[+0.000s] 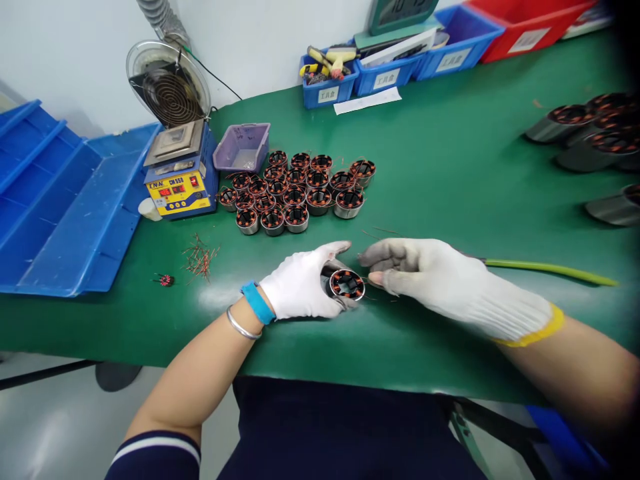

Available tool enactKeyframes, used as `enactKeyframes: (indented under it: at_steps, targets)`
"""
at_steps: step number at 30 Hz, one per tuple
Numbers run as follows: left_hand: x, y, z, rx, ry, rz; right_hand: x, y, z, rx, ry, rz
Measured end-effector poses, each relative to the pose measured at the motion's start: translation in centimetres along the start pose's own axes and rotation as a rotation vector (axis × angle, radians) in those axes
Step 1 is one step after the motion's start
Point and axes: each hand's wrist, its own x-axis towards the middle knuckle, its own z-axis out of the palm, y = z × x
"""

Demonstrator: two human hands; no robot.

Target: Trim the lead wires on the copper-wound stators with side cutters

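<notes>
My left hand (303,283), in a white glove, is wrapped around a small round motor stator (347,285) with copper windings, held just above the green table (450,167). My right hand (440,277), also gloved, pinches at the stator's right edge with thumb and fingers together; what it grips is too thin to make out. A green rod or tube (550,269) runs out to the right from under that hand. Behind my hands stands a cluster of several similar stators (295,190).
A blue and yellow solder pot (181,180) with a fan (169,83) behind it stands at left, next to a purple tray (243,147). Blue trays (55,200) lie far left. Wire clippings (200,257) litter the mat. Tool bins (350,77) line the back; more metal parts (595,133) sit right.
</notes>
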Motion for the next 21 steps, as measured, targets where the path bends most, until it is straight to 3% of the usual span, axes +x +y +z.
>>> enactKeyframes:
  at_steps: [3,5,8,11,14,17,21]
  targets:
    - [0.0,-0.1,0.0,-0.001,-0.006,0.015,-0.4,0.5,-0.2,-0.127,0.024,-0.001]
    - [0.0,0.0,0.0,0.020,-0.009,0.021,-0.3,0.5,-0.1,-0.272,0.106,-0.028]
    - [0.0,0.0,0.0,0.081,0.004,0.028,0.1,0.5,0.0,-0.507,0.229,-0.206]
    - [0.2,0.1,0.0,0.154,0.013,0.060,-0.1,1.5,-0.2,-0.722,0.174,-0.459]
    - [0.4,0.1,0.0,0.188,0.016,0.081,-1.1,3.0,-0.4,-0.943,0.087,-0.599]
    - [0.4,0.1,0.0,0.180,0.014,0.079,-2.1,3.6,-0.3,-1.143,0.057,-0.609]
    - [0.3,0.1,-0.1,0.172,0.003,0.078,-1.8,1.8,-0.3,-1.315,0.066,-0.480]
